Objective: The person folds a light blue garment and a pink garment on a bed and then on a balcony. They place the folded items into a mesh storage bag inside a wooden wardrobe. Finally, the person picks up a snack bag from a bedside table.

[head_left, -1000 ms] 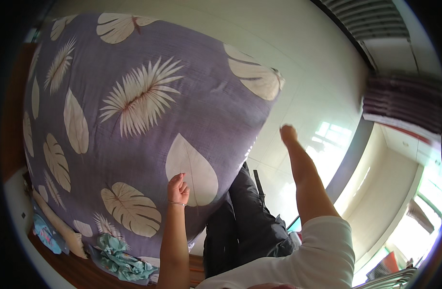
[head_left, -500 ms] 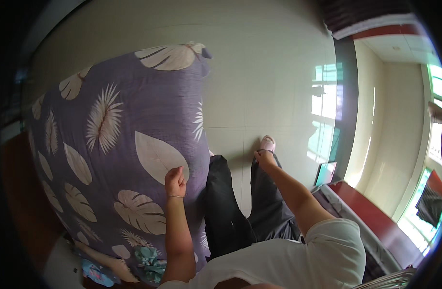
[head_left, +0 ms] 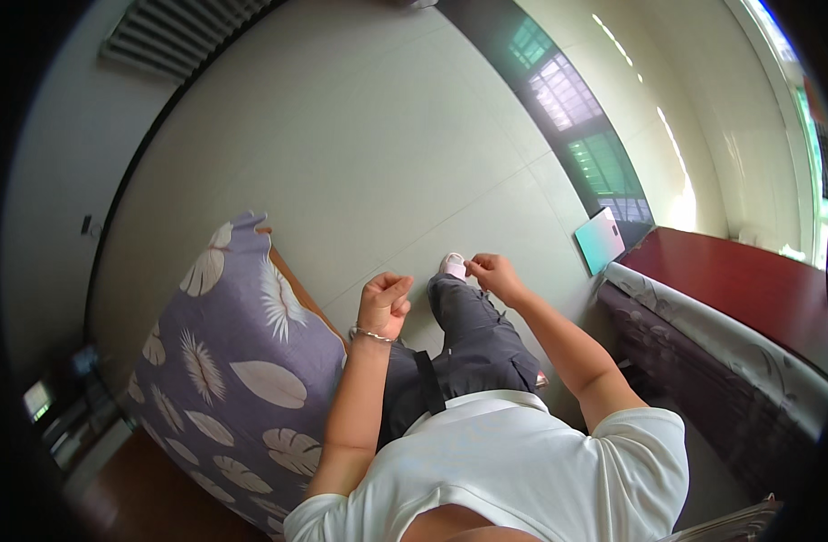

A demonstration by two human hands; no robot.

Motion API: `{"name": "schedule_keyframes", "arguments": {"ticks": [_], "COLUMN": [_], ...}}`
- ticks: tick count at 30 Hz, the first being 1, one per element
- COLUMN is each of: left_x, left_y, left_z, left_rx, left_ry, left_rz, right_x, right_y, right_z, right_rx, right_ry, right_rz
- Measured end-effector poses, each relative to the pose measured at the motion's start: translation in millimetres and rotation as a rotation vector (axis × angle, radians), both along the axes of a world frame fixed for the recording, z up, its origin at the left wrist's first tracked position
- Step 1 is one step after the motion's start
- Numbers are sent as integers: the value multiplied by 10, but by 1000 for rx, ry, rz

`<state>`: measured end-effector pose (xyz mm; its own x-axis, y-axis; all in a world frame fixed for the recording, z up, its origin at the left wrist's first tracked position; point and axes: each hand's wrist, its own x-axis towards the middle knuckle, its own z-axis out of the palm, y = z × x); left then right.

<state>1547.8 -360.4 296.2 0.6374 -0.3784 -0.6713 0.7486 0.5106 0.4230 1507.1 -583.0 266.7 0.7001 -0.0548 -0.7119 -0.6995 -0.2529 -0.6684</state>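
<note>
My left hand [head_left: 385, 305] hangs in front of me with its fingers curled in and a silver bracelet at the wrist; nothing shows in it. Just left of it lies a purple bedsheet [head_left: 260, 382] printed with pale leaves, spread over a bed and not touched by the hand. My right hand [head_left: 495, 275] is held over the floor, fingers bent together, and no object is visible in its grip. In the picture it comes close to the pink slipper [head_left: 453, 264] on my foot, which is below it.
The bed's wooden edge [head_left: 297, 287] shows beside the sheet. Pale floor tiles [head_left: 360, 154] stretch ahead. To the right, a teal and pink flat scale-like panel [head_left: 601, 241] sits by a dark red surface [head_left: 725, 280] with a patterned cloth [head_left: 703, 348] along its side.
My view has turned to the right, so the bed sits lower and further left. My left hand has left its place over the sheet and come nearer the right one.
</note>
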Motion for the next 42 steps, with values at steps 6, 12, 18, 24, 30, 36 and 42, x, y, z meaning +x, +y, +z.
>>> {"name": "schedule_keyframes", "arguments": {"ticks": [6,12,18,24,30,36,42], "left_x": [461,678,1065,1885,2636,2685,2226], "left_y": [-1617,-2604,-3421,-4253,-5239,-6285,-7353], "left_z": [1206,1687,1931,2010,2049,2133,2233], "left_rx": [-32,-123,-165,-253,-596,-783,-808], "left_ry": [-235,-281,-301,-262,188,389,391], "left_rz": [-407,-731,-1044,-1247,-999,-946,-1024], "right_x": [-60,-103,142,827,1267,1237,1014], "right_y": [-1094,-1691,-2269,-2942,-3685,-4341,-5095], "right_z": [1310,1898,2177,2242,2508,2632,2730], "right_rx": [360,624,744,807,634,389,-30], "right_ry": [-387,-580,-672,-777,-945,-1005,-975], "right_rz": [-374,-610,-729,-933,-1248,-1410,-1434]}}
